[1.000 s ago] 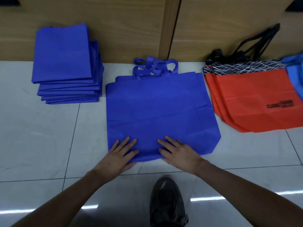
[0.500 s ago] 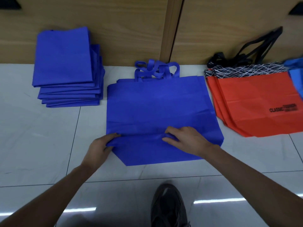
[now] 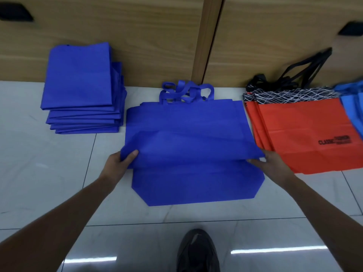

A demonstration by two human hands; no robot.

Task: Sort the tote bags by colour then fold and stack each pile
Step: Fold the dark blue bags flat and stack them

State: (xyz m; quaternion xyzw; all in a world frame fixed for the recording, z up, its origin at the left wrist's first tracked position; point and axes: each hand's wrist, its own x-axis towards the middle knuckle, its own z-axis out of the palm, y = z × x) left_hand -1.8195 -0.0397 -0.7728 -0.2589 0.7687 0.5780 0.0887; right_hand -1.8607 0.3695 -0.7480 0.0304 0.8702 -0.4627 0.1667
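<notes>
the spread bag (image 3: 188, 122) and folded stack (image 3: 78, 79) are royal blue. the bags at right (image 3: 306, 130) are orange-red with black print and black-and-white criss-cross tops.

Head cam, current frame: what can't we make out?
- Light-blue fabric bags: head view, cut off by the right edge.
- Small print beside CLASSIC on the orange-red tote bag: head view, too small, blurred.
- Fingers of the left hand and right hand: head view, mostly hidden under the royal-blue tote bag layer they grip.

Glossy white floor tiles (image 3: 49, 173); wooden panels (image 3: 117, 36), perhaps cabinet doors, behind.
</notes>
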